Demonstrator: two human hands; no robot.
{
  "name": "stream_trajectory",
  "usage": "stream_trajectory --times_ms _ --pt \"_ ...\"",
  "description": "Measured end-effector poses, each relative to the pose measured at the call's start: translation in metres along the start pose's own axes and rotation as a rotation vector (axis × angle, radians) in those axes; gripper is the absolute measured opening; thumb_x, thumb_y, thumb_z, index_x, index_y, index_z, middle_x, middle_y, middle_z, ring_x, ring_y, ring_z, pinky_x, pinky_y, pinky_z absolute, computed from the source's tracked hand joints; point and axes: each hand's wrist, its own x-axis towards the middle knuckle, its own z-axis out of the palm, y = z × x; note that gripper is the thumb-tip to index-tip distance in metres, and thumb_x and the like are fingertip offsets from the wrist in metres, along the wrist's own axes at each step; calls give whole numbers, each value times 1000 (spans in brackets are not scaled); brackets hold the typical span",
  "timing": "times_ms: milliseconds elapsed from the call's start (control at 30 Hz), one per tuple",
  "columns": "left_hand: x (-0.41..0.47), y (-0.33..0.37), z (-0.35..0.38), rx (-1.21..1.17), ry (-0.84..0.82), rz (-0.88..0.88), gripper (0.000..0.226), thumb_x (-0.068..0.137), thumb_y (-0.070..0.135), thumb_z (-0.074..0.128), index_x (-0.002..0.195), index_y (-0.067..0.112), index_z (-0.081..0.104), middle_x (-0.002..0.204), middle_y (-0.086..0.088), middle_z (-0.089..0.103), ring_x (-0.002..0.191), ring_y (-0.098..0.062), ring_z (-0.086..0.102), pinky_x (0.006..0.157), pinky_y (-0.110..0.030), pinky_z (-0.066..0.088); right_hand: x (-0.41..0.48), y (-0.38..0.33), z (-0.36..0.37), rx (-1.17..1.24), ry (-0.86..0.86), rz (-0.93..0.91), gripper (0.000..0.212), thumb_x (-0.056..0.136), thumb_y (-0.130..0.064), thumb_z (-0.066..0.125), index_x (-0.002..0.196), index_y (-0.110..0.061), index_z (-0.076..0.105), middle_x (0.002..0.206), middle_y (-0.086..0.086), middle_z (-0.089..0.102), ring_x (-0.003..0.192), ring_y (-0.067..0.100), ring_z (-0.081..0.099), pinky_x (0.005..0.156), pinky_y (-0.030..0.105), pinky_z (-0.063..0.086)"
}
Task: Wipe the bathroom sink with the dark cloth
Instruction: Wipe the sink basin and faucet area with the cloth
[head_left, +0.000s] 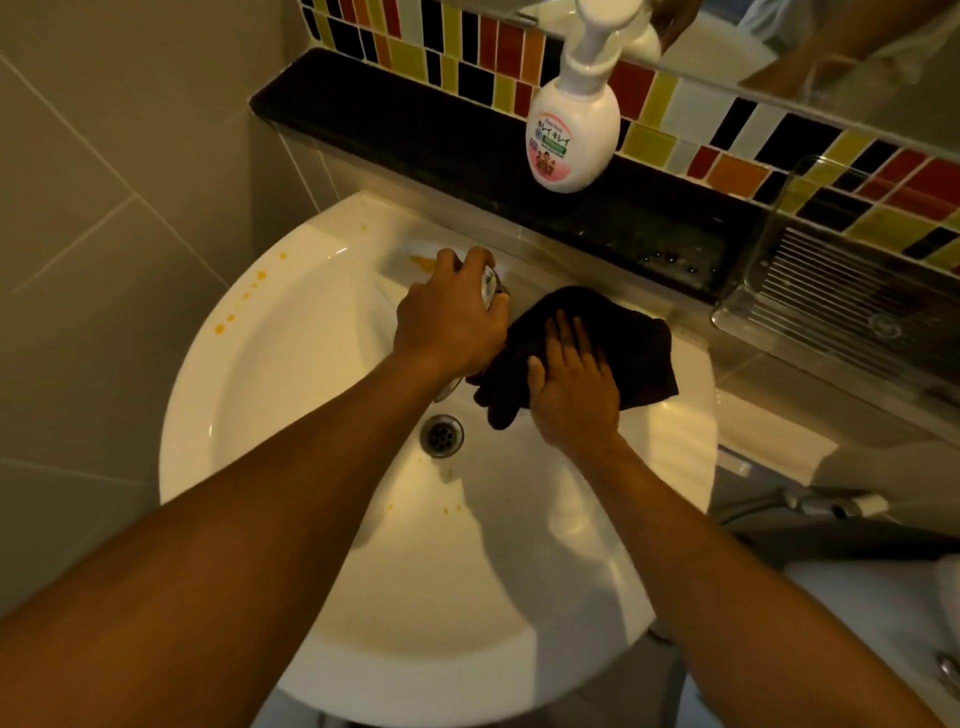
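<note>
A white round sink (291, 395) fills the middle of the view, with orange spots along its left rim and near the drain (442, 435). The dark cloth (623, 332) lies on the sink's back right rim, one corner hanging into the basin. My right hand (571, 384) presses flat on the cloth, fingers spread. My left hand (449, 317) grips the chrome tap (491, 283) at the back of the sink, beside the cloth.
A white pump soap bottle (574, 130) stands on the black ledge (395, 124) behind the sink. A clear plastic tray (852, 291) sits at the ledge's right end. Coloured mosaic tiles and a mirror are behind. A hose sprayer (826, 504) hangs at the right.
</note>
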Motion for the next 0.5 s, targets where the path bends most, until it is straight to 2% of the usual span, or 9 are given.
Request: stream_trajectory --times_ms 100,200,267,433,500 --pt "1 -2 2 7 17 13 44 93 41 49 132 22 41 131 -10 45 104 -35 56 84 -43 52 7 -50 9 80 10 233 62 99 -41 25 153 -15 10 161 6 11 149 27 2 118 49 1" --pt "4 -5 4 17 31 20 45 93 42 49 133 24 41 132 -9 45 104 -34 56 81 -38 50 15 -91 17 90 6 338 75 95 -47 41 153 -13 8 161 10 10 148 33 1 117 54 -3" --pt "4 -6 5 19 25 35 45 93 41 49 133 24 40 133 -8 44 107 -33 55 84 -38 50 10 -91 22 62 38 305 69 97 -45 39 152 -13 13 161 9 15 148 32 5 118 53 -2" --pt "3 -6 5 12 35 30 45 92 42 49 132 24 41 133 -8 44 106 -34 55 83 -39 48 -15 -49 22 8 36 -28 56 101 -41 21 151 -16 23 159 7 22 149 25 11 120 44 3" --pt "4 -6 4 7 32 33 45 92 42 49 133 24 40 133 -8 44 105 -34 55 82 -39 49 -10 -31 16 41 55 -1 55 101 -40 18 150 -17 23 159 5 24 149 23 11 121 42 5"
